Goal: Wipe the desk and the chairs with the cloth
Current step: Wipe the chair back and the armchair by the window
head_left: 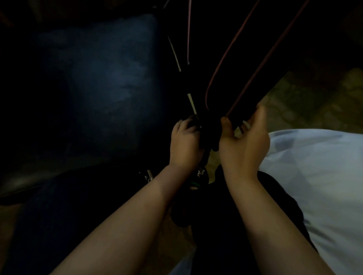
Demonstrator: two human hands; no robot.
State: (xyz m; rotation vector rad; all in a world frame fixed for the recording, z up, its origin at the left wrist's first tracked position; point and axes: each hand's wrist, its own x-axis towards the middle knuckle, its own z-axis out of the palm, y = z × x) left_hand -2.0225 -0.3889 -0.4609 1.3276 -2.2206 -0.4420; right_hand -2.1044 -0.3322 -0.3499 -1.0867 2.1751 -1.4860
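- Dim room; patterned floor (312, 101) right of dark blue padded chair seat (96, 89).
- Left hand (185, 142) fingers curl round a dark object (209, 131) that is too dim to identify; right hand (244, 141) fingers clamp the red-piped black panel (245, 61).

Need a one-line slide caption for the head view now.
Dim light: left hand grips a dark bundle, right hand pinches the edge of a red-piped dark panel beside the blue chair seat.

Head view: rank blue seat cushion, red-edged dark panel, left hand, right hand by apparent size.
1. blue seat cushion
2. red-edged dark panel, its edges lost in the dimness
3. right hand and left hand: near alike, unranked
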